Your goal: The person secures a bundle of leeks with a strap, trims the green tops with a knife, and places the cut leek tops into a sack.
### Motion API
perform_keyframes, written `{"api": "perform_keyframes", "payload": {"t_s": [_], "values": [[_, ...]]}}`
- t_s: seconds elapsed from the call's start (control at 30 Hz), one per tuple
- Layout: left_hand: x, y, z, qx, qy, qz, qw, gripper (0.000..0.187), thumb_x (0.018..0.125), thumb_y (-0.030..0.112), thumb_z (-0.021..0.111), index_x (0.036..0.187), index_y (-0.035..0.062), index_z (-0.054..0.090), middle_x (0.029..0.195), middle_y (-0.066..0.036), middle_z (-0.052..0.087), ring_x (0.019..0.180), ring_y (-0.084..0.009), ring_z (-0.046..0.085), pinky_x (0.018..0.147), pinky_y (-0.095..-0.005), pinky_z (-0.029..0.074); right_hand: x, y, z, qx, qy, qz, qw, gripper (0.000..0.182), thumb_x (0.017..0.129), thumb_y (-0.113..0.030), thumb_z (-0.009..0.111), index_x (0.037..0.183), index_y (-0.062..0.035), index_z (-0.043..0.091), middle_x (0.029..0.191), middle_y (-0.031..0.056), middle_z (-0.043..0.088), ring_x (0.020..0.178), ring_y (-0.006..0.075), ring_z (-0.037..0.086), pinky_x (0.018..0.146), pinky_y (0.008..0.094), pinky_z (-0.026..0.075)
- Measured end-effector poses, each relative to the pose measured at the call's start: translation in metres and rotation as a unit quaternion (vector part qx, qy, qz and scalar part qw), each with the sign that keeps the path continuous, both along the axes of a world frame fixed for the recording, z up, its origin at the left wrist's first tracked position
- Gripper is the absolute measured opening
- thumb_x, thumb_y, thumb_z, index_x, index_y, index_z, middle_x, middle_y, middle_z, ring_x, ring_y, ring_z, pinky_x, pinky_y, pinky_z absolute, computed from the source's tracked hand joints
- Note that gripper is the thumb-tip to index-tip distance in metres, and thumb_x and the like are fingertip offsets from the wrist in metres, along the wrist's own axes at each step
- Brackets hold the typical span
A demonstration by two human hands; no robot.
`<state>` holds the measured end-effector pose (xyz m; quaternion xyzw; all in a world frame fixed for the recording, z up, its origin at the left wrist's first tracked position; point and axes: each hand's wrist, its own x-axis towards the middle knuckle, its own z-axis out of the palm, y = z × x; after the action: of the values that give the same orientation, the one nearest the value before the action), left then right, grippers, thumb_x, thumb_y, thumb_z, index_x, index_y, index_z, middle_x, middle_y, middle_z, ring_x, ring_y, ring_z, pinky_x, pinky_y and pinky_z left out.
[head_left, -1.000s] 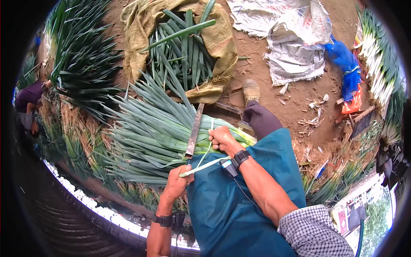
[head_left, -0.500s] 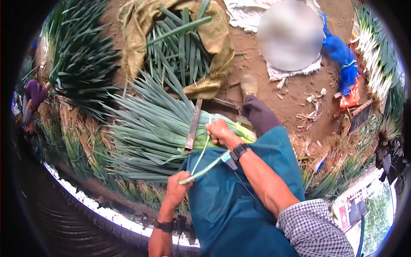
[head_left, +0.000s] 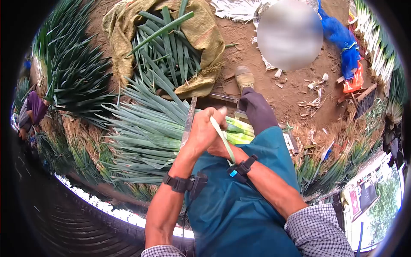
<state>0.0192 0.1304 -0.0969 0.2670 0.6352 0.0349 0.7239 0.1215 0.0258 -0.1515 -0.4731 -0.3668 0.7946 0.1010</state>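
Note:
A large bundle of green onions (head_left: 145, 132) lies across a low metal frame (head_left: 189, 122) in front of me, dark leaves to the left and pale stalks to the right. My left hand (head_left: 204, 130) is over the bundle, its fingers closed on a pale green leaf strip (head_left: 227, 147). The strip's loose end hangs toward my right wrist. Crossed beneath the left hand, my right hand (head_left: 219, 148) sits close against the bundle, its fingers hidden. A teal apron (head_left: 239, 205) covers my lap.
An open woven sack (head_left: 209, 36) of cut leaves (head_left: 167, 51) stands beyond the bundle. More green onions are piled at left (head_left: 70, 64) and right (head_left: 381, 51). Another person in purple (head_left: 36, 107) is at far left. A blue net bag (head_left: 340, 36) lies at upper right.
My left hand has moved up and right with the strip, from beside the apron to over the bundle, crossing my right hand. The view has shifted slightly.

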Motion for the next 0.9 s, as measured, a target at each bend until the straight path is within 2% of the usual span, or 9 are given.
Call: {"api": "perform_keyframes", "payload": {"t_s": [0.07, 0.17, 0.2, 0.27, 0.37, 0.47, 0.63, 0.73, 0.9], "values": [[-0.016, -0.029, -0.005, 0.265, 0.126, -0.074, 0.953, 0.038, 0.093, 0.02, 0.063, 0.121, -0.0049, 0.055, 0.103, -0.014, 0.065, 0.085, -0.0185, 0.063, 0.082, -0.0353, 0.051, -0.002, -0.017, -0.009, 0.047, 0.016, -0.048, 0.998, 0.022, 0.092, -0.016, 0.055, 0.097, 0.0054, 0.055, 0.072, 0.0203, 0.058, 0.067, 0.0321, 0.06, 0.062, 0.0464, 0.045], [-0.063, -0.093, -0.022, 0.149, 0.161, -0.061, 0.974, 0.054, 0.09, 0.008, 0.06, 0.14, -0.0022, 0.041, 0.119, -0.017, 0.06, 0.093, -0.0222, 0.065, 0.086, -0.0367, 0.052, -0.005, -0.03, -0.019, 0.038, -0.028, -0.039, 0.998, 0.027, 0.092, -0.021, 0.055, 0.098, 0.0056, 0.057, 0.076, 0.023, 0.062, 0.073, 0.0366, 0.063, 0.066, 0.0466, 0.047], [-0.059, -0.096, -0.006, 0.078, 0.155, -0.094, 0.98, 0.043, 0.088, 0.003, 0.055, 0.13, -0.0021, 0.048, 0.108, -0.025, 0.064, 0.103, -0.04, 0.064, 0.087, -0.0442, 0.05, -0.005, -0.028, -0.017, 0.017, -0.02, -0.05, 0.998, 0.028, 0.092, -0.021, 0.055, 0.099, 0.0058, 0.058, 0.078, 0.0242, 0.063, 0.075, 0.0378, 0.064, 0.068, 0.0462, 0.048], [-0.06, -0.105, -0.013, 0.11, 0.152, -0.151, 0.97, 0.04, 0.086, 0.002, 0.056, 0.125, -0.0036, 0.054, 0.099, -0.021, 0.067, 0.09, -0.0326, 0.068, 0.078, -0.0404, 0.053, -0.002, -0.023, -0.014, -0.024, -0.008, -0.074, 0.997, 0.03, 0.092, -0.023, 0.054, 0.1, 0.0062, 0.059, 0.082, 0.0265, 0.065, 0.079, 0.0403, 0.065, 0.071, 0.0454, 0.049], [-0.049, -0.075, -0.014, -0.122, 0.019, -0.097, 0.988, 0.038, 0.082, 0.003, 0.06, 0.12, -0.0037, 0.059, 0.088, -0.014, 0.067, 0.075, -0.0216, 0.067, 0.066, -0.0337, 0.053, 0.0, -0.026, -0.017, -0.059, -0.01, -0.093, 0.994, 0.03, 0.092, -0.019, 0.053, 0.103, 0.0071, 0.06, 0.083, 0.0224, 0.067, 0.08, 0.0321, 0.066, 0.074, 0.0406, 0.051], [-0.057, -0.084, -0.024, -0.153, -0.029, -0.076, 0.985, 0.037, 0.079, 0.005, 0.065, 0.115, -0.0036, 0.062, 0.083, -0.008, 0.067, 0.066, -0.0142, 0.064, 0.059, -0.0284, 0.051, 0.002, -0.021, -0.011, -0.12, -0.032, -0.089, 0.988, 0.027, 0.092, -0.019, 0.053, 0.098, 0.0074, 0.06, 0.078, 0.0158, 0.066, 0.076, 0.0212, 0.064, 0.069, 0.0364, 0.051], [-0.045, -0.079, -0.019, -0.121, 0.056, -0.147, 0.98, 0.019, 0.084, 0.009, 0.066, 0.097, -0.0041, 0.068, 0.07, -0.01, 0.068, 0.06, -0.0144, 0.065, 0.055, -0.0302, 0.051, 0.005, -0.032, -0.017, -0.143, -0.033, -0.115, 0.983, 0.024, 0.094, -0.018, 0.054, 0.09, 0.0053, 0.058, 0.073, 0.0105, 0.064, 0.064, 0.0178, 0.061, 0.055, 0.0332, 0.049], [-0.04, -0.083, -0.016, -0.125, 0.088, -0.173, 0.973, 0.022, 0.088, 0.014, 0.068, 0.101, -0.0035, 0.069, 0.073, -0.007, 0.069, 0.057, -0.0109, 0.063, 0.053, -0.0277, 0.051, 0.024, -0.016, -0.003, -0.242, 0.007, -0.13, 0.961, 0.024, 0.098, -0.02, 0.055, 0.089, 0.003, 0.057, 0.07, 0.0075, 0.061, 0.054, 0.0142, 0.057, 0.044, 0.0296, 0.044], [-0.036, -0.097, -0.013, -0.109, 0.136, -0.094, 0.98, 0.012, 0.092, 0.01, 0.06, 0.094, -0.0023, 0.063, 0.07, -0.008, 0.066, 0.055, -0.0139, 0.063, 0.051, -0.0306, 0.05, 0.01, -0.036, -0.01, -0.347, 0.031, -0.306, 0.886, 0.026, 0.1, -0.023, 0.056, 0.088, 0.0007, 0.055, 0.071, 0.0069, 0.057, 0.045, 0.0116, 0.048, 0.037, 0.0267, 0.04]]}}
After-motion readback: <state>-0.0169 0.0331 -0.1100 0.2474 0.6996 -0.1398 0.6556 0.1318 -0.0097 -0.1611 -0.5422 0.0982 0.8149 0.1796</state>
